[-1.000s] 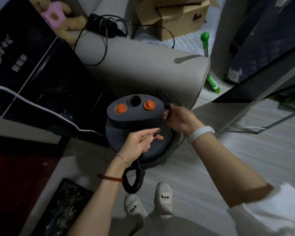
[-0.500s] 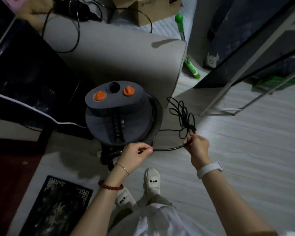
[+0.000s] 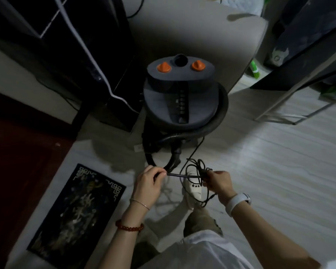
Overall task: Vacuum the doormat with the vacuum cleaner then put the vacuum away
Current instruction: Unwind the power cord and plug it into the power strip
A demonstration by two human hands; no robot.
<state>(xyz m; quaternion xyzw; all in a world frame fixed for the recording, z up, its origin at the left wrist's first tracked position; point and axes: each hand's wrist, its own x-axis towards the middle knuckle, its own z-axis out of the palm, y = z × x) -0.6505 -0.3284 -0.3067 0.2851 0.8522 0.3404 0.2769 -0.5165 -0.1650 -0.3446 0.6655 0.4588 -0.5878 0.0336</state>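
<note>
Whereas a second ago both hands worked at the top of the vacuum cleaner (image 3: 182, 94), they have now drawn back toward the body, well clear of it, with the power cord (image 3: 197, 171) pulled out between them. Left hand (image 3: 147, 183): fingers curled, pinching a straight run of cord at the fingertips. Right hand (image 3: 219, 183): curled round a loose bundle of loops, several hanging below the wrist. One strand runs from the bundle back to the base of the vacuum cleaner, which stands on the floor against the grey sofa end (image 3: 192, 33), hose (image 3: 217, 121) wrapped round it. Doormat (image 3: 74, 212) lies flat at lower left, untouched by either hand. Judgement: cord is being freed, so vacuuming has probably not begun; cannot tell whether the plug is in hand.
</note>
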